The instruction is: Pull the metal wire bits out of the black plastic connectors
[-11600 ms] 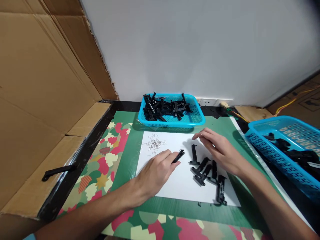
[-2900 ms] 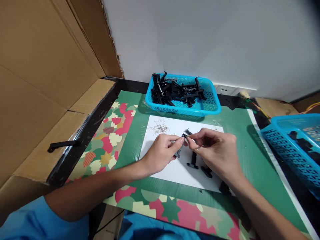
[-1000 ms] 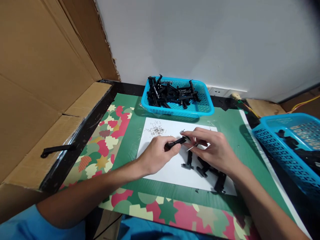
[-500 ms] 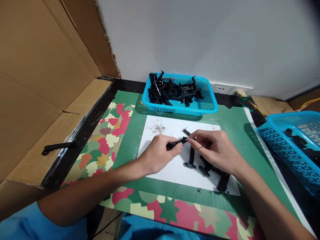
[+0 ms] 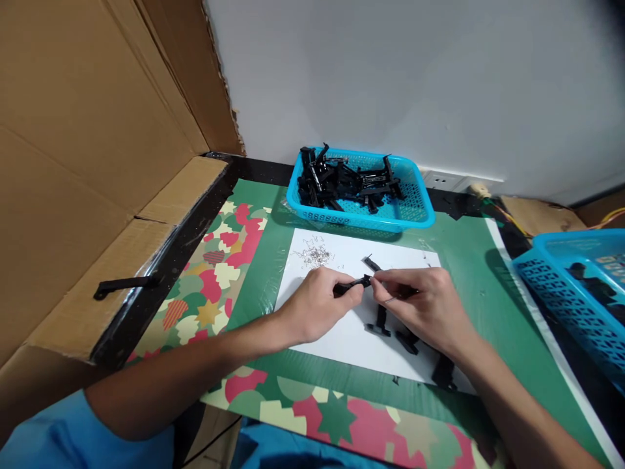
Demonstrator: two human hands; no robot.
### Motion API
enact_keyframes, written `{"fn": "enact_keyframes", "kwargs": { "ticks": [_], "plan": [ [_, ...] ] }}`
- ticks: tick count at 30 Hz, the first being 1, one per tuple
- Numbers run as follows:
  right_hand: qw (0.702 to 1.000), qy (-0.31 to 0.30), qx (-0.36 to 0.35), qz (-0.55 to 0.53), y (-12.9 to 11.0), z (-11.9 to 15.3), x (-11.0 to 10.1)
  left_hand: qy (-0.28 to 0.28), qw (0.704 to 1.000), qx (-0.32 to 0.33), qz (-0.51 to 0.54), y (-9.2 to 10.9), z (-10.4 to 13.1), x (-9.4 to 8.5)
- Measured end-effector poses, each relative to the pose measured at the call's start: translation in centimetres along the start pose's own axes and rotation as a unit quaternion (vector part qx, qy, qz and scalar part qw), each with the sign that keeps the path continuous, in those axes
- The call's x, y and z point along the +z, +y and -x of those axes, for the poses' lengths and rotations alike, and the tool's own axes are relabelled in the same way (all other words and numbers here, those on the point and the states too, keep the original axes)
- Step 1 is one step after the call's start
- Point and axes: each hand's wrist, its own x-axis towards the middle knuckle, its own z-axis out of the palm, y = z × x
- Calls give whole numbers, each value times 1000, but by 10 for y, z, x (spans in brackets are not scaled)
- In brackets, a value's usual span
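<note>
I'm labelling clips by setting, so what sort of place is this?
Probably a makeshift small-parts workspace, though whether in a workshop or a home I can't tell: a blue basket holds many black parts, tiny thin pieces lie heaped on a white sheet, and cardboard stands along the left.

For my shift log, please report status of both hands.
Left hand grips black part. Right hand pinched at its tip, contents unclear. Other black parts close beside right hand.

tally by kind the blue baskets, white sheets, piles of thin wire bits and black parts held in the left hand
Blue perforated baskets: 2
White sheet: 1
Pile of thin wire bits: 1
Black part in left hand: 1
Total: 5
</note>
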Motion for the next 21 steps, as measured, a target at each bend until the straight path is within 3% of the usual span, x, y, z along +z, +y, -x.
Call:
{"fn": "enact_keyframes", "kwargs": {
  "ticks": [5,11,17,21],
  "plan": [
    [998,37,-47,37,4,3,7,1,1000,2,3,-2,1,0],
    [992,21,-84,86,7,5,12,1,1000,-8,6,3,2,1],
    [992,-55,-77,84,1,2,-6,6,1000,-2,0,4,0,1],
    [993,-45,-60,94,5,3,-16,5,1000,6,3,4,-1,0]
  ]
}}
